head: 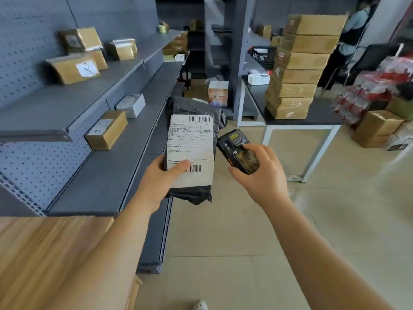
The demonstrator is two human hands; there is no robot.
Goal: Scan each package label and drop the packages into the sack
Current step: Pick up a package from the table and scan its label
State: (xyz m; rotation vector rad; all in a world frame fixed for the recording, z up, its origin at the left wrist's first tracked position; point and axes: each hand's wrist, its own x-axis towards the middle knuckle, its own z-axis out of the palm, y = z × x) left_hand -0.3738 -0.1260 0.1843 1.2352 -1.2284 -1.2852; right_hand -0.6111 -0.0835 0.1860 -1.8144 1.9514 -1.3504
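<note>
The fingers (178, 167) of the left hand (156, 177) are curled round the lower left edge of a black plastic package (192, 108), the thumb lying flat across its white label (191, 151), just beside the lower barcode. The package stands upright in the middle of the frame, its label facing the camera, held in the air above the floor. To its right, the right hand (260, 173) grips a black handheld scanner (238, 151), fingers wrapped under it and the thumb resting on its keypad; the scanner's top end tilts toward the package, close beside it but apart.

On the left side of the frame, grey shelves (93, 175) with pegboard backs carry several cardboard boxes (107, 130) and a white box (131, 105). A wooden bench (44, 253) fills the lower left corner. In the upper right, a tall stack of brown cartons (299, 70) stands on a dark bench with white legs (321, 115), with more cartons (377, 128) on the floor beside it. A person (355, 30) stands at the far upper right.
</note>
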